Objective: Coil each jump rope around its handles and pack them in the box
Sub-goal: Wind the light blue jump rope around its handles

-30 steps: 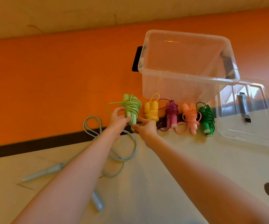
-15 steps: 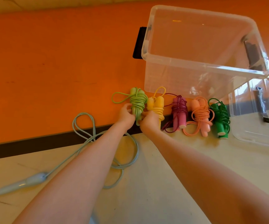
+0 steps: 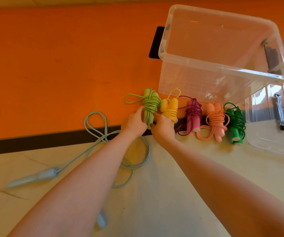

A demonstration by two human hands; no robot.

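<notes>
Step in hand: setting down the coiled light-green rope (image 3: 149, 105) at the left end of the row. Left hand (image 3: 134, 122) holds its lower handle part from the 9 o'clock side, fingers curled round it. Right hand (image 3: 163, 126) sits at 3 o'clock of the same bundle, fingers curled against the handle bottoms; looks like it pinches there, partly hidden. The bundle stands roughly upright, a loose loop sticking out toward 9 o'clock.

Row to the right, toward 3 o'clock: yellow rope (image 3: 170, 108) just beside the light green one, then magenta rope (image 3: 193, 113), peach rope (image 3: 215, 119), dark-green rope (image 3: 236, 123). All five coiled around their handles and lying on the counter (image 3: 163, 194) near the orange wall (image 3: 61, 65).

Clear box (image 3: 223, 72) sits at 12–1 o'clock of the row, just behind it; nothing visible inside. Clear lid (image 3: 274, 134) lies flat at 3 o'clock of the dark-green rope.

Pale-blue rope (image 3: 103, 134) is uncoiled, sprawled at 7–8 o'clock of the hands, one handle (image 3: 35, 177) out at far left, another low near the left forearm.

Judgement: coiling nearly finished, packing not begun. Next move likely calls for letting go of the light-green bundle without the wrap springing loose, then gathering both pale-blue handles together and winding the slack cord round them. Risk: loose loop unravels.
</notes>
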